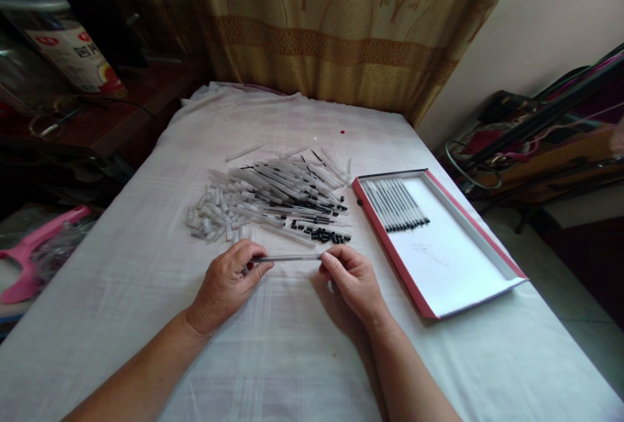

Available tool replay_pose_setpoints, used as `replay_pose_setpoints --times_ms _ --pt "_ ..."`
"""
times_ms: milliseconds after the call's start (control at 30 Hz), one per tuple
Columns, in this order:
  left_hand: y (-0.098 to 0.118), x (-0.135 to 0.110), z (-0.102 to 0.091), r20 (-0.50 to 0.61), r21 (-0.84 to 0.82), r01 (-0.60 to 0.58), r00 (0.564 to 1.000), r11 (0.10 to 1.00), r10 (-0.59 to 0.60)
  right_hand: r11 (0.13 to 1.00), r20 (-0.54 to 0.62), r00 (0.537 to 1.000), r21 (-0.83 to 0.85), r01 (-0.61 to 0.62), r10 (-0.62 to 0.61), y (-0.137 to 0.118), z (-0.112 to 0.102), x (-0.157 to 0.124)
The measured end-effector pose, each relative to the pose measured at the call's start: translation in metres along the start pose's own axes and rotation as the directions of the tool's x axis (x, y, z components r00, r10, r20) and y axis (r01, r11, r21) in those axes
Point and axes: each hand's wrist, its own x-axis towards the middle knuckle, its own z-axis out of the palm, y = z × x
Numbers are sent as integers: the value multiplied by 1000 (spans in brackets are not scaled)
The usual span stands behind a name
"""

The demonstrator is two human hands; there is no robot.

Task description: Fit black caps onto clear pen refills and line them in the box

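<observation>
Both my hands hold one clear pen (287, 257) level above the white cloth. My left hand (228, 284) pinches its left end and my right hand (351, 280) pinches its right end. Just beyond my fingers lies a heap of clear pen barrels (277, 188) mixed with black refills, with small clear caps (209, 214) on the left side and little black end pieces (327, 235) at the near right. To the right sits a shallow red-edged white box (453, 259) with a row of several assembled pens (396, 205) laid side by side at its far end.
The table (121, 292) is draped in white cloth and backs onto a tan patterned curtain (322, 32). A pink plastic tool (34, 250) lies off the left edge. A jar (63, 45) stands on a dark shelf at far left; cables and clutter (526, 142) fill the right.
</observation>
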Motion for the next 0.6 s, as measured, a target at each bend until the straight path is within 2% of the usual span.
replay_pose_setpoints --times_ms 200,367,433,600 --pt "3 1 -1 41 12 27 999 1000 -28 978 56 992 -173 120 -112 5 -6 -2" --pt "4 1 -2 55 19 41 998 999 -42 919 111 972 -320 231 -206 0 -8 -2" --pt "4 1 -3 57 15 39 998 999 -40 913 110 970 -330 240 -216 -2 -7 -2" --pt "3 1 -3 65 2 30 997 1000 -30 955 115 983 -243 169 -145 -1 -6 -2"
